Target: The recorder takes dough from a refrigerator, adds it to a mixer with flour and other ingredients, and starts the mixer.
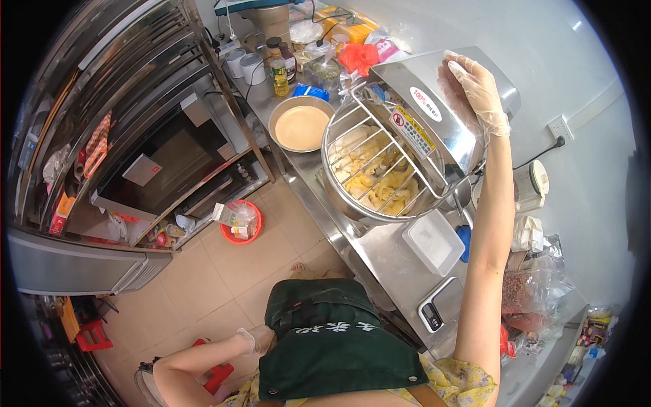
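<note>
Right hand, gloved in thin clear plastic, raised high with fingers spread flat against the top of the steel dough mixer, palm resting on its slanted housing, grasping nothing. Left hand, also gloved, down low by the hip beside the green apron, turned inward; whether open or closed, cannot tell.

Mixer standing on the long steel worktop, against the white wall. Round mixing bowl just below the housing, covered by a wire guard, with pale yellow lumps of dough inside. Warning stickers on the housing near the guard.

Just left of the bowl, a metal basin holding smooth beige batter. Behind it, bottles, jars, white cups and bags crowded toward the far end of the worktop. Nearer, a clear lidded plastic box and a small digital scale close to the worktop edge. Bags of dry goods piled to the right.

Across the tiled floor, a big deck oven and a red basin with packets on the floor beside it.
</note>
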Action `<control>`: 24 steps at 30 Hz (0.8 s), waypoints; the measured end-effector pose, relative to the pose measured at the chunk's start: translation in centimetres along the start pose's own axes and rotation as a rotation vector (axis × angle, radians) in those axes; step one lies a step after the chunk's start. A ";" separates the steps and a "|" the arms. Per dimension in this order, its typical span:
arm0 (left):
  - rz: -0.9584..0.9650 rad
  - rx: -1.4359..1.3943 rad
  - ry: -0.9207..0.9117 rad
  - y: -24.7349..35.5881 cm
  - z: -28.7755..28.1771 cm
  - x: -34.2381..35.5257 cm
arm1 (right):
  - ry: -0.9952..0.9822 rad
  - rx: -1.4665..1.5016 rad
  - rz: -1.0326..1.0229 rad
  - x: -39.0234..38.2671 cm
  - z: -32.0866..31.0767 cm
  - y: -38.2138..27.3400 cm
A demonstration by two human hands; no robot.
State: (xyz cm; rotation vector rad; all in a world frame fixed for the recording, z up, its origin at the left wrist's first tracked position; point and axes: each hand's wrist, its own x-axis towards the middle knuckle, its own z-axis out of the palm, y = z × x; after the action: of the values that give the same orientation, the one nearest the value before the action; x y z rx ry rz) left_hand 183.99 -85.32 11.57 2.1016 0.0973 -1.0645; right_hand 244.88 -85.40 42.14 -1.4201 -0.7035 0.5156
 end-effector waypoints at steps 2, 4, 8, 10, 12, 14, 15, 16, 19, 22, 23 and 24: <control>-0.007 -0.006 0.004 0.0 0.1 0.0 | 0.006 0.002 -0.001 -0.1 0.1 0.0; -0.027 -0.015 -0.002 0.2 -0.1 0.0 | 0.009 0.024 0.004 -0.2 0.3 -0.1; 0.003 -0.016 0.002 0.2 -0.2 -0.1 | 0.010 -0.004 0.002 -0.2 0.2 -0.2; 0.011 -0.007 0.003 0.3 -0.3 -0.2 | 0.018 0.046 0.027 -0.2 0.3 -0.2; 0.011 -0.011 0.012 0.4 -0.5 -0.3 | 0.025 0.040 0.027 -0.3 0.4 -0.3; 0.010 -0.016 0.021 0.7 -0.8 -0.4 | 0.031 0.034 0.028 -0.3 0.4 -0.2; -0.008 -0.013 0.015 1.0 -1.1 -0.6 | 0.025 0.030 0.023 -0.3 0.3 -0.1; -0.026 -0.010 0.008 1.1 -1.3 -0.6 | 0.018 0.025 0.018 -0.2 0.2 -0.1; -0.015 -0.016 0.019 0.2 -0.2 -0.2 | 0.013 0.012 0.003 -0.1 0.1 -0.1; 0.003 -0.020 0.017 0.1 -0.3 -0.2 | 0.025 0.049 0.007 -0.3 0.4 -0.2; 0.003 -0.020 0.017 0.2 -0.4 -0.2 | 0.025 0.049 0.008 -0.3 0.4 -0.2; -0.020 -0.029 0.007 0.4 -0.5 -0.2 | 0.027 0.061 0.013 -0.4 0.5 -0.2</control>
State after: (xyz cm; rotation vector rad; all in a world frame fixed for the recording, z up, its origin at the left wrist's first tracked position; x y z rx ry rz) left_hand 184.31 -85.23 12.11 2.0826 0.1369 -1.0613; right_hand 244.26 -85.36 42.31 -1.3727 -0.6518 0.5230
